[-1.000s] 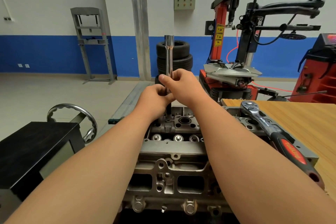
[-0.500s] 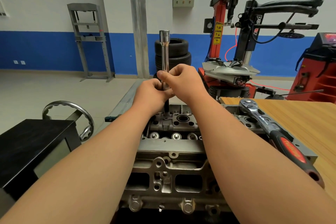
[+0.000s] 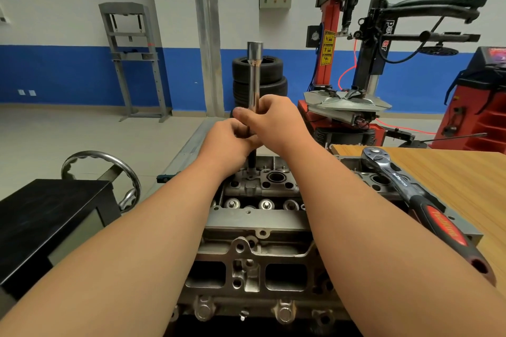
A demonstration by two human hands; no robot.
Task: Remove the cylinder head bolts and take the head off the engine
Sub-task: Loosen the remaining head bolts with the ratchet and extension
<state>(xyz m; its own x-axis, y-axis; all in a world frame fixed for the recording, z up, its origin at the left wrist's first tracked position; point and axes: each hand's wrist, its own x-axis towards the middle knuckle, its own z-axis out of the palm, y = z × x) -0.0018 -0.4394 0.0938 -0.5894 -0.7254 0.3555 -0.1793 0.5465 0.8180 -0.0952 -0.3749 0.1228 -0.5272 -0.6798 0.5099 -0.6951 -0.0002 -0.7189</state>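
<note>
Little has moved in the last second. The right hand (image 3: 276,120) has shifted its thumb a touch further across the extension bar (image 3: 253,76), and the left hand (image 3: 232,142) keeps its place directly beneath. The bar has neither risen nor sunk against the cylinder head (image 3: 254,219). Both hands are wrapped round the bar, the right pinching it between thumb and fingers, the left curled round it lower down. The bar stands upright with its foot in a bolt hole at the head's 12 o'clock end. The small change of grip suggests the bolt is being spun out by finger, so it is probably already loose. The ratchet (image 3: 427,205) lies unattached at the head's 3 o'clock. The head remains seated, so lifting it seems some way off.
</note>
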